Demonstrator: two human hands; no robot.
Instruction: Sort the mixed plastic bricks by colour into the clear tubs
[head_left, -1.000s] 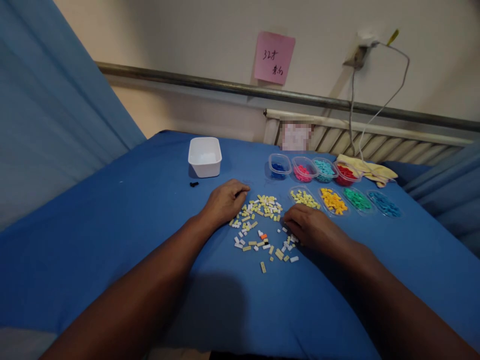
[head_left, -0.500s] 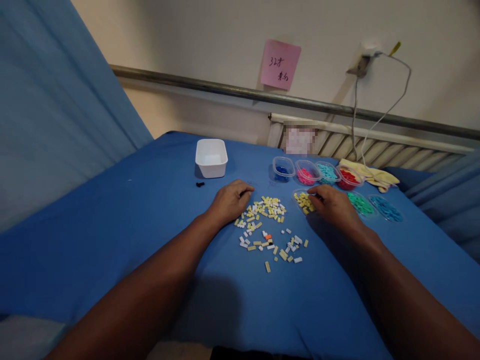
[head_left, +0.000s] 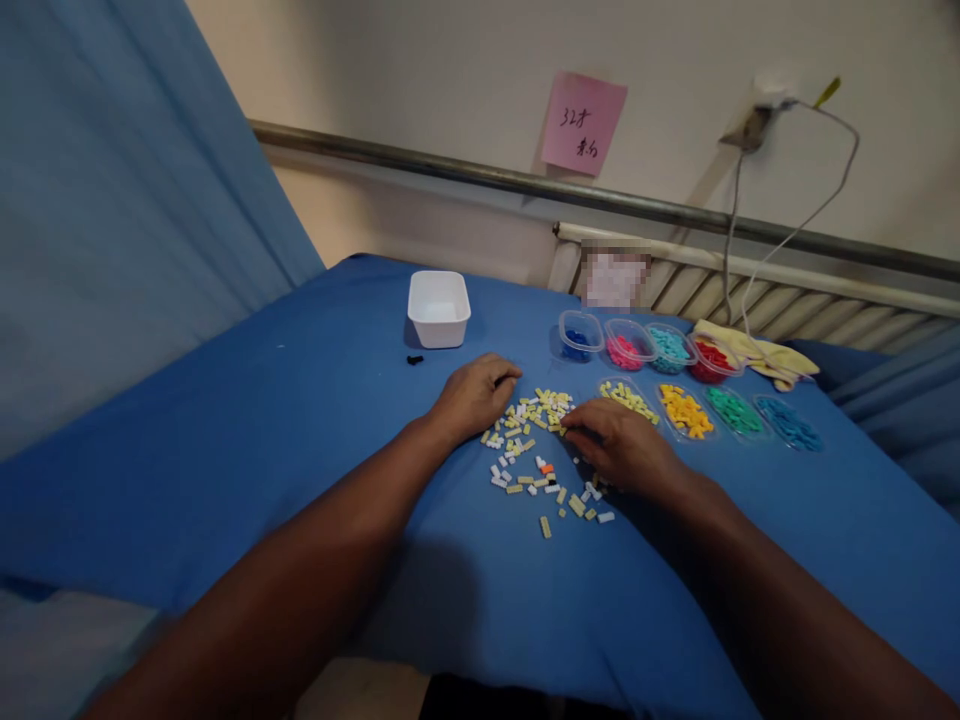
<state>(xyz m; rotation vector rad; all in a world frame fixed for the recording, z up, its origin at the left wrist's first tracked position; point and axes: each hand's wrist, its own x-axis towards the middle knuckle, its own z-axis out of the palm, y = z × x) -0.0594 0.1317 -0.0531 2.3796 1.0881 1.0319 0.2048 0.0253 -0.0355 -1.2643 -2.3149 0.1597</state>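
A loose pile of small yellow and white toy bricks [head_left: 544, 408] lies on the blue cloth, with more bricks scattered nearer to me. My left hand [head_left: 478, 392] rests at the pile's left edge, fingers curled; whatever may be inside them is hidden. At the right edge of the pile is my right hand [head_left: 619, 440], its thumb and index finger slightly apart beside a yellow brick. Just behind that hand sits a clear tub of pale yellow bricks [head_left: 628, 400], partly covered by it. One orange brick [head_left: 547, 468] stands out among the scattered ones.
Clear tubs hold dark blue [head_left: 576, 345], pink [head_left: 624, 352], turquoise [head_left: 670, 346], red [head_left: 711, 362], orange-yellow [head_left: 685, 412], green [head_left: 735, 410] and teal bricks [head_left: 787, 422]. A white container [head_left: 440, 330] stands behind my left hand, near a small black piece [head_left: 415, 360]. A yellow cloth [head_left: 780, 358] lies at the back right.
My right hand has moved left from the pale yellow tub to the brick pile, uncovering the orange-yellow tub. My left hand stays by the pile. The view has shifted slightly.
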